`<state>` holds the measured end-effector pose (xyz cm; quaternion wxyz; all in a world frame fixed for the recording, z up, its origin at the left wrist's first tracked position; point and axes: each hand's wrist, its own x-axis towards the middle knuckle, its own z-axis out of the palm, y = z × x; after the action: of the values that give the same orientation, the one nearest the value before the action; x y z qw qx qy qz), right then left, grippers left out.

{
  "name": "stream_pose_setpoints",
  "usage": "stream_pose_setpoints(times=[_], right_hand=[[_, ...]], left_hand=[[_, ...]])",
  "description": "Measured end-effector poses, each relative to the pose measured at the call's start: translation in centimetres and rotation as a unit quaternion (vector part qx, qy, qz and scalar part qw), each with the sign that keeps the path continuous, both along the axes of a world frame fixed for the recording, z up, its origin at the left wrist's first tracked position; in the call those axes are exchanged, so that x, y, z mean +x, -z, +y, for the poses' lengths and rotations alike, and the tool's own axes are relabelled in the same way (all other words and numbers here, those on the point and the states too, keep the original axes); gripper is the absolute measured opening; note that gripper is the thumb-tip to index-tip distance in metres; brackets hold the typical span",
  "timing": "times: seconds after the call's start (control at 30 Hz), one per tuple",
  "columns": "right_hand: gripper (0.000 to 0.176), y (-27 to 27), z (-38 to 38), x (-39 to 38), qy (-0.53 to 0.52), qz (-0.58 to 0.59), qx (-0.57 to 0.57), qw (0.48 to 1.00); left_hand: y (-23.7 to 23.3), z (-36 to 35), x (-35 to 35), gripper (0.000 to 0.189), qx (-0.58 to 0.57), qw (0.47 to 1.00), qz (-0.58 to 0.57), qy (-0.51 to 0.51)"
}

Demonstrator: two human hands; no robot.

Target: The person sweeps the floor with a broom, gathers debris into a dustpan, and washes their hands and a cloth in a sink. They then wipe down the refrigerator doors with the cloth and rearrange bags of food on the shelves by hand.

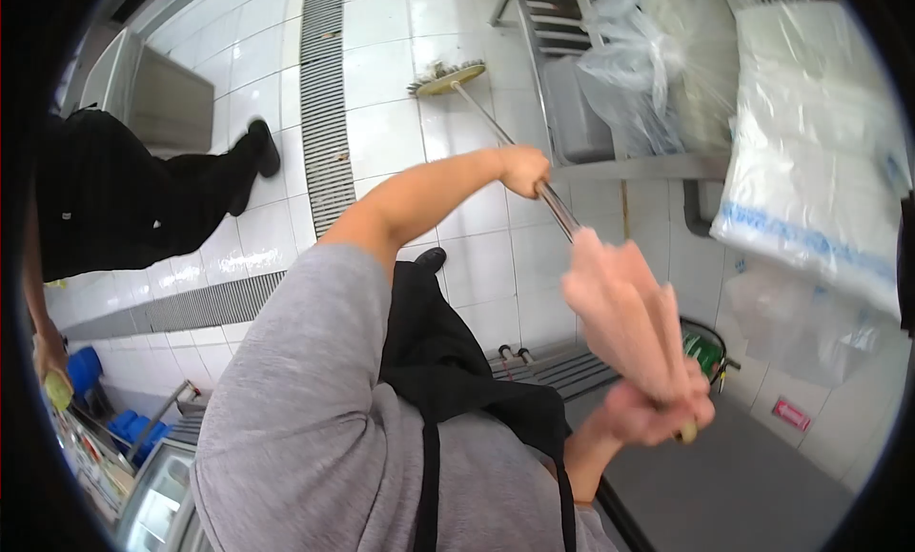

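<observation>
A long-handled broom (450,80) with a yellowish head rests on the wet white floor tiles, dark bristles or debris along its far edge. Its metal handle slants down toward me, and my left hand (525,171) is wrapped round the middle of it. Nearer my body, my right hand (658,407) is closed round the handle's top end, where a yellowish tip pokes out below the fingers. A pink cloth (620,309) bunches along the upper handle between my hands, reaching into the right hand and partly hiding the handle. Motion blurs the cloth and right hand slightly.
A drain grate (327,104) runs along the floor. At left stands another person in black trousers (133,194), their hand (48,354) near something yellow-green. A metal rack (648,167) at right bears a grey bin (577,113) and plastic-wrapped bundles (810,142). A grey surface (743,485) lies lower right.
</observation>
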<state>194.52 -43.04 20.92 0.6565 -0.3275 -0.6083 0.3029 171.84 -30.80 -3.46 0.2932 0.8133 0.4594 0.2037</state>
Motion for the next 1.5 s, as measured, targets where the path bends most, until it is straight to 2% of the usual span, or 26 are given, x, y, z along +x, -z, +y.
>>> stream_pose_setpoints(times=[0.07, 0.1, 0.2, 0.23, 0.27, 0.33, 0.4, 0.43, 0.5, 0.53, 0.57, 0.67, 0.73, 0.8, 0.9, 0.97, 1.0, 1.07, 1.13, 1.23, 1.3, 1.33, 1.4, 1.43, 1.5], right_hand=[[0.024, -3.5, 0.1, 0.7, -0.07, 0.004, 0.094, 0.993], [0.025, -5.7, 0.1, 0.8, -0.138, 0.078, 0.115, 0.981], [0.027, -9.9, 1.5, 1.3, -0.162, 0.102, 0.081, 0.978], [0.025, -10.0, 2.5, 0.1, -0.274, 0.172, 0.037, 0.945], [0.023, -9.9, 3.4, -1.3, -0.38, 0.237, -0.009, 0.894], [0.026, -8.1, 2.5, -5.3, -0.354, 0.224, -0.058, 0.906], [0.022, -4.5, 2.8, -9.0, -0.429, 0.217, -0.091, 0.872], [0.02, -2.9, 2.7, -10.8, -0.409, 0.178, -0.126, 0.886], [0.017, -1.4, 2.4, -12.3, -0.398, 0.135, -0.166, 0.892], [0.015, -1.0, 2.5, -12.6, -0.416, 0.103, -0.155, 0.89], [0.013, -0.8, 2.6, -12.7, -0.431, 0.07, -0.147, 0.888], [0.013, -3.4, 2.6, -11.9, -0.396, 0.109, -0.119, 0.904], [0.019, -5.4, 3.0, -10.2, -0.468, 0.1, -0.074, 0.875], [0.019, -9.4, 2.7, -8.5, -0.499, -0.096, -0.09, 0.857], [0.019, -5.6, 1.9, -10.9, -0.48, -0.03, -0.11, 0.87], [0.019, -2.4, 1.3, -13.8, -0.469, 0.032, -0.127, 0.873], [0.019, -1.7, 1.3, -15.0, -0.469, 0.065, -0.134, 0.871], [0.02, -2.4, 0.8, -16.2, -0.465, 0.048, -0.136, 0.874], [0.021, -3.6, 0.1, -15.2, -0.449, 0.018, -0.149, 0.881], [0.015, -6.0, 1.4, -13.2, -0.486, 0.06, -0.092, 0.867], [0.014, -8.3, 1.1, -12.5, -0.563, 0.022, -0.047, 0.825], [0.014, -8.0, 0.9, -12.9, -0.559, 0.021, -0.046, 0.828], [0.014, -6.8, 0.4, -14.7, -0.567, 0.141, -0.05, 0.81], [0.014, -5.8, 0.0, -16.0, -0.565, 0.139, -0.046, 0.812], [0.017, -4.3, -0.5, -18.1, -0.415, 0.082, -0.152, 0.893]], left_hand=[[-5.2, -3.0, 0.2, 0.015, 0.017, 0.998, -0.008, -0.058], [-7.2, -4.3, 0.5, 0.013, 0.044, 0.994, -0.024, -0.095], [-9.0, -8.7, 0.4, 0.011, 0.085, 0.976, -0.068, -0.187], [-9.2, -9.7, -0.1, 0.013, 0.11, 0.961, -0.097, -0.234], [-8.6, -11.2, -0.9, 0.017, 0.115, 0.949, -0.084, -0.282], [-6.0, -15.3, -3.2, 0.024, 0.113, 0.918, -0.077, -0.372], [-2.6, -18.9, -5.7, 0.026, 0.086, 0.892, -0.056, -0.44], [-0.5, -20.0, -6.6, 0.025, 0.063, 0.882, -0.033, -0.466], [4.4, -20.7, -6.9, 0.022, 0.029, 0.894, -0.05, -0.444], [5.0, -20.8, -7.7, 0.019, 0.005, 0.906, -0.066, -0.418], [5.5, -20.1, -7.1, 0.019, 0.037, 0.91, -0.063, -0.409], [2.3, -17.2, -6.0, 0.011, 0.029, 0.925, -0.059, -0.375], [-1.2, -17.7, -5.7, 0.01, 0.024, 0.926, -0.07, -0.371], [-4.0, -19.7, -4.6, 0.01, 0.007, 0.93, -0.117, -0.348], [-3.6, -21.3, -5.8, 0.012, 0.034, 0.918, -0.124, -0.376], [2.2, -22.8, -7.9, 0.017, -0.005, 0.92, -0.094, -0.382], [2.8, -23.0, -9.5, 0.021, -0.046, 0.917, -0.06, -0.391], [4.0, -21.9, -10.0, 0.022, -0.03, 0.921, -0.059, -0.385], [2.9, -21.4, -8.4, 0.022, -0.025, 0.926, -0.074, -0.368], [-0.8, -21.7, -7.5, 0.025, 0.024, 0.933, -0.108, -0.342], [-2.8, -22.5, -6.5, 0.021, 0.03, 0.923, -0.141, -0.357], [-2.8, -22.7, -6.7, 0.021, 0.03, 0.924, -0.143, -0.353], [-2.6, -23.4, -7.6, 0.018, 0.044, 0.909, -0.147, -0.387], [-0.2, -23.1, -8.7, 0.015, 0.042, 0.907, -0.149, -0.391], [1.5, -21.9, -9.5, 0.015, 0.041, 0.919, -0.147, -0.362]])
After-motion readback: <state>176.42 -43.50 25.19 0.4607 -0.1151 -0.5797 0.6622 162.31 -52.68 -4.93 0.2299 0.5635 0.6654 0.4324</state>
